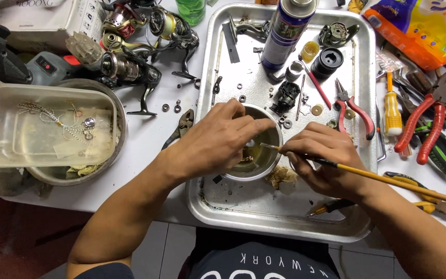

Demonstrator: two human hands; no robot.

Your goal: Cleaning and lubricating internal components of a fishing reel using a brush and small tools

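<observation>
While the left hand (pixel 218 139) steadies the small steel bowl (pixel 264 163), the right hand (pixel 321 157) brushes.
Fingers pinch the thin paintbrush (pixel 367 175) near its ferrule; it looks light, stiff.

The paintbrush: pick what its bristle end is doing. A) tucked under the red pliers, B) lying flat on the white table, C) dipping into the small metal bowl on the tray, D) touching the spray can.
C: the right hand holds the paintbrush with its tip over the rim and inside the small metal bowl, which the left hand reaches into, on the metal tray.
</observation>
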